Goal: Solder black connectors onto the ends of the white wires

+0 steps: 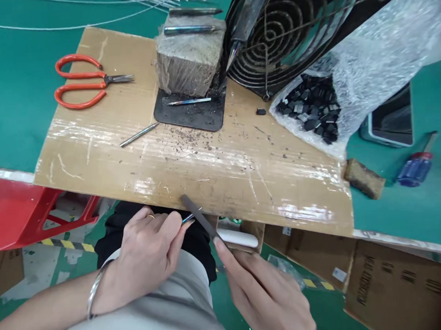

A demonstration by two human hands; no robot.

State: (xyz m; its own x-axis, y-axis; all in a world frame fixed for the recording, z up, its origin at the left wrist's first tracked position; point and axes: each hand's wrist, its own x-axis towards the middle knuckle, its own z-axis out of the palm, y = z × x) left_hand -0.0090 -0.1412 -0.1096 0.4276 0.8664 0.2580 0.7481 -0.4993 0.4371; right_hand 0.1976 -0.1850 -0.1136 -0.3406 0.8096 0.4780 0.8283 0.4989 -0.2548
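My left hand (147,245) is closed around a slim metal soldering iron tip (187,219), whose end sticks out past the thumb. In my right hand (266,285) is a flat grey file (199,217), gripped at its lower end. The file crosses the end of the tip at the front edge of the cardboard sheet (139,164); whether they touch is hard to tell. Another such tip (139,134) lies on the cardboard, and one more (189,101) on a black plate (188,118) before a grey block (189,63).
Orange-handled scissors (94,82) lie at left. A soldering iron (248,20) points down before a black fan (273,39). Small black parts (313,106) spill from bubble wrap (380,48). At right are a brown sponge (364,178), a screwdriver (416,167) and a phone-like device (391,119).
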